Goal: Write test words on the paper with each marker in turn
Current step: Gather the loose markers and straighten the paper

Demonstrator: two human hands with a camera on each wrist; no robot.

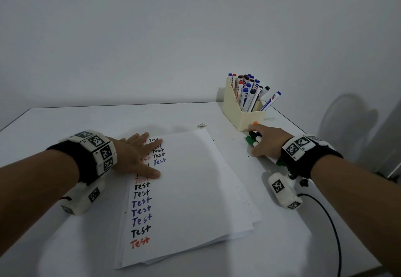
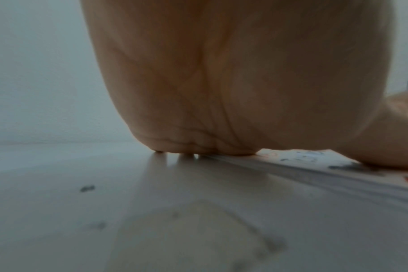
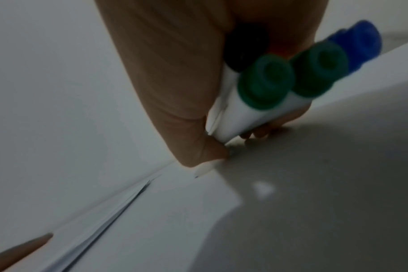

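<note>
A stack of white paper (image 1: 191, 190) lies mid-table with columns of "Test" written in red, black and blue down its left side. My left hand (image 1: 138, 155) lies flat on the paper's upper left, fingers straight and spread; its palm (image 2: 233, 82) fills the left wrist view. To the right of the paper, my right hand (image 1: 265, 141) rests on the table and grips a bundle of markers (image 1: 253, 140). The right wrist view shows their ends: two green caps (image 3: 266, 81), a black one (image 3: 247, 46) and a blue one (image 3: 359, 46), with a hint of orange between.
A cream holder (image 1: 240, 111) full of blue, red and black markers stands just behind my right hand, near the table's back right corner. A black cable (image 1: 332, 222) runs along the table's right side. A small clip (image 1: 201, 126) lies behind the paper.
</note>
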